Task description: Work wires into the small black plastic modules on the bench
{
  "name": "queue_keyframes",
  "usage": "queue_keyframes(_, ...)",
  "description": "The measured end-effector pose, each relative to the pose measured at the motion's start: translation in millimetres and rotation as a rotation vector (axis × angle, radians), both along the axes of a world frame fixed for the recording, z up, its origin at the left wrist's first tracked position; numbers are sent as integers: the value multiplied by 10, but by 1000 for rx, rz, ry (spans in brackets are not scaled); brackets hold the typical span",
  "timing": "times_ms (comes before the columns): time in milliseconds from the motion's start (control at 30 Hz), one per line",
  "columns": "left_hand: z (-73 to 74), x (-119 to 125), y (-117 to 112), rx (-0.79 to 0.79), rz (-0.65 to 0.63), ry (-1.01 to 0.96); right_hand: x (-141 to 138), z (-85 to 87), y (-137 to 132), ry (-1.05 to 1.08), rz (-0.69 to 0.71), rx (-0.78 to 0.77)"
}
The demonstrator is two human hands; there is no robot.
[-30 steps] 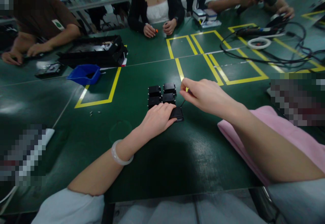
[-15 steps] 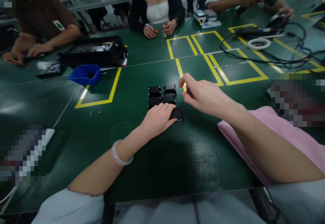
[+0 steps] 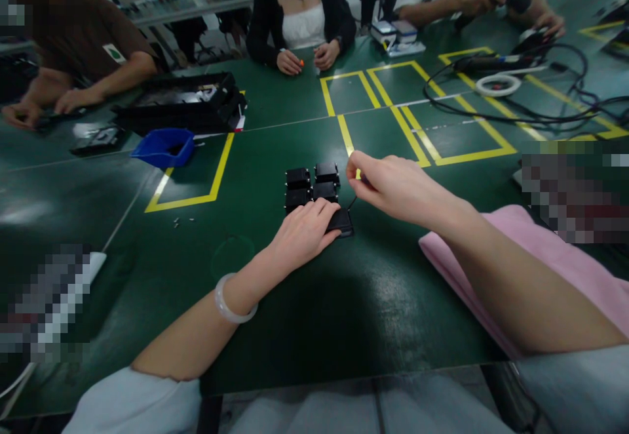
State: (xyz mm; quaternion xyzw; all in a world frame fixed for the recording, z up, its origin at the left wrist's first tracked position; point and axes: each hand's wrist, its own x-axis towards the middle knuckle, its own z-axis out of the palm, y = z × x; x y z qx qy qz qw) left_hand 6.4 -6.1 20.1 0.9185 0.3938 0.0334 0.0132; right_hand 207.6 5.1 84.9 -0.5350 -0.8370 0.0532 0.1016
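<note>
My left hand (image 3: 304,234) lies over a group of small black box-shaped parts (image 3: 327,172), its thumb and fingers closed around the nearest black part (image 3: 343,223). That part rests flat on the green table, partly covered by the fingers. In my right hand (image 3: 393,188) a thin screwdriver (image 3: 352,202) is pinched, most of its handle hidden by the fingers. Its dark shaft slants down to the right edge of the held part. Silvery pins or screws show on the sides of the other black parts.
Several tiny screws (image 3: 177,223) lie left of my left hand. Further off are a blue bin (image 3: 164,147) and a black tray (image 3: 177,109). A pink cloth (image 3: 515,231) lies beneath my right forearm. Black cables (image 3: 587,67) lie at the far right; other people sit opposite.
My right thumb and index finger have drawn closer together on the screwdriver, with the index finger lower than before. The left hand keeps its place on the black part.
</note>
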Motion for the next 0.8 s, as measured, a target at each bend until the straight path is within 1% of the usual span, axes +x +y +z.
queue_keyframes(200, -9, -13, 18, -26, -7, -16, -6, 0, 8, 27, -4, 5)
queue_keyframes(300, 20, -35, 7, -45, -21, -34, -7, -2, 8, 31, -9, 11)
queue_keyframes(367, 82, -54, -9, -45, -29, -67, -5, -5, 9, 28, -11, 12)
queue_keyframes(467, 225, -78, -18, -52, -8, -136, -1, -9, 11, 21, -12, 19)
queue_keyframes(533, 315, -75, 5, -103, 16, -177, 2, -11, 12, 22, -13, 23)
queue_keyframes(600, 370, -49, 53, -148, 45, -196, 8, -12, 11, 26, -16, 24)
queue_keyframes(700, 378, 44, 146, -223, 50, -179, 22, -11, 8, 50, -10, 10)
queue_keyframes(800, 333, 174, 226, -284, 86, -96, 36, -4, 4, 96, 23, -14)
